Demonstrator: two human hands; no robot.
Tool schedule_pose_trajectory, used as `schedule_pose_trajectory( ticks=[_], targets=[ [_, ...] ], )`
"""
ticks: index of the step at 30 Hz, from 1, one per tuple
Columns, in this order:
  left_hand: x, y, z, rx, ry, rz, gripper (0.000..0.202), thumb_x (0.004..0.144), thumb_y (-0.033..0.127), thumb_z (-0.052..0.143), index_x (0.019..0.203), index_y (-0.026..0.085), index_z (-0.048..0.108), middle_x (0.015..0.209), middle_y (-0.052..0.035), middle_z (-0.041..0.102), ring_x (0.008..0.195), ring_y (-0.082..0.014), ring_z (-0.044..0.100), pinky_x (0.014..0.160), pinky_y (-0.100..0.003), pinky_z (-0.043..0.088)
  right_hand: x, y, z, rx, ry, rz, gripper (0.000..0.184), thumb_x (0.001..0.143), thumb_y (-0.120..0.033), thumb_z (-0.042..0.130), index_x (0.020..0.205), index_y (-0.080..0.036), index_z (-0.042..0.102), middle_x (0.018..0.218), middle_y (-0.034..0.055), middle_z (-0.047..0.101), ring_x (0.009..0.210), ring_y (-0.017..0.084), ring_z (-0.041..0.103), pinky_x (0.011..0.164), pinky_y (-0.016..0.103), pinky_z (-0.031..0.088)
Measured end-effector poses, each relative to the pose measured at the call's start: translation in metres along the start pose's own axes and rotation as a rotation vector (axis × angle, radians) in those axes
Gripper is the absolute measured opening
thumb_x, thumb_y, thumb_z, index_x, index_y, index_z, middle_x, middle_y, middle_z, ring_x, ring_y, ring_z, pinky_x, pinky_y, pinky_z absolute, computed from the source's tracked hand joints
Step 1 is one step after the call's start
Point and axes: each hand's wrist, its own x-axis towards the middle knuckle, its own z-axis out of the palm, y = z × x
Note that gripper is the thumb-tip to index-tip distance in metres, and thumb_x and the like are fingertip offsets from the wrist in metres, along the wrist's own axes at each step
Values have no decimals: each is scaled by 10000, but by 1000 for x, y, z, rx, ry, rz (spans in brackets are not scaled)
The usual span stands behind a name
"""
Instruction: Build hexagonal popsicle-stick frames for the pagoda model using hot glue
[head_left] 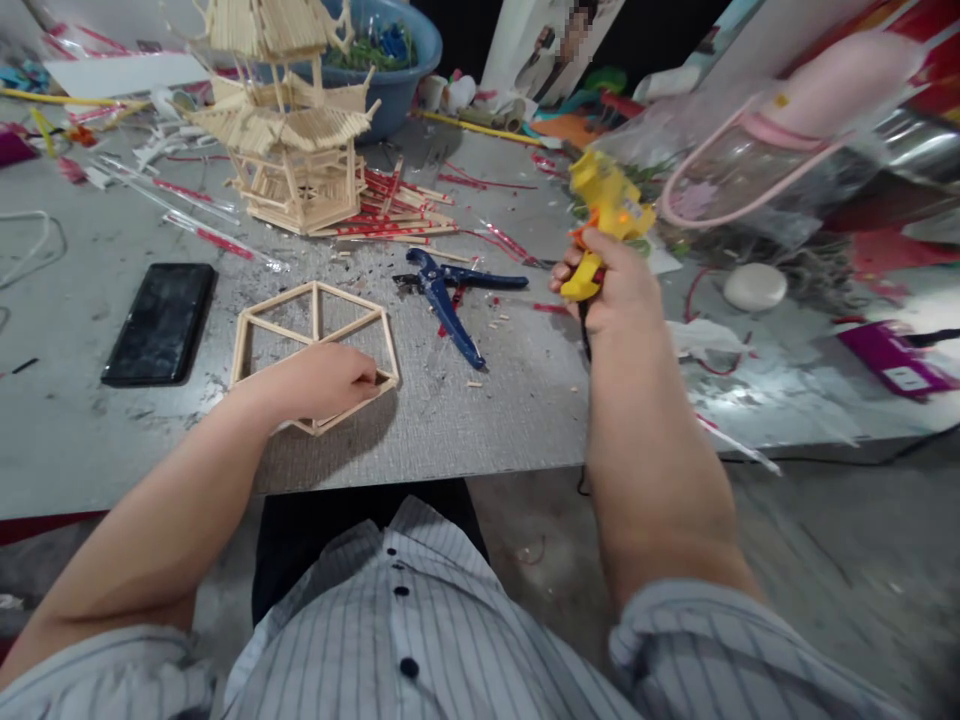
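A hexagonal frame of thin wooden sticks (315, 305), braced by inner spokes, lies on the table in front of me. Over its lower right part rests my left hand (334, 382), fingers curled and pinching near the right corner; the fingertips are partly hidden. Out to the right, my right hand (611, 275) is wrapped round the handle of a yellow hot glue gun (615, 195), raised with its nozzle pointing away. Between the two hands lies a blue-handled cutter (446, 300), its handles spread apart.
Behind the frame stands a wooden-stick pagoda model (292, 140) beside red-marked sticks (409, 212). A black phone (159, 325) lies at left, a blue basin (397, 95) at the back. A pink bottle (780, 140) and a purple box (896, 358) are at right. Stick scraps litter the grey table (495, 420).
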Motion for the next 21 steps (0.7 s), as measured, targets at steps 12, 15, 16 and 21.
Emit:
schedule_pose_trajectory(
  ticks=[12,15,16,21],
  targets=[
    [-11,-14,2,-51,337,-262,316,943,278,392,933,132,672,1026,-136,697,986,-234,630,852,-316,450,-22,-119,30,940,24,253,343,502,-219,749,828,-255,651,756,-5,735,428,109,525,438,293,377],
    [-8,-16,8,-9,350,-290,319,946,227,362,911,119,661,1029,-154,685,1004,-239,632,887,-329,456,-21,-116,32,1058,45,223,299,486,-167,772,767,-249,708,737,-37,749,391,101,555,392,259,402],
    [-5,-17,10,-21,338,-267,318,944,220,361,902,119,660,1016,-151,686,989,-235,636,881,-327,459,-22,-116,32,1064,36,217,285,497,-141,779,756,-247,722,783,-35,764,407,103,580,400,252,427],
    [13,-31,11,-132,342,-73,254,910,225,431,886,132,666,1068,-134,698,978,-207,643,873,-298,455,-29,-119,34,1023,-126,141,249,569,-123,832,783,-234,772,823,4,777,420,108,606,403,233,465]
  ],
)
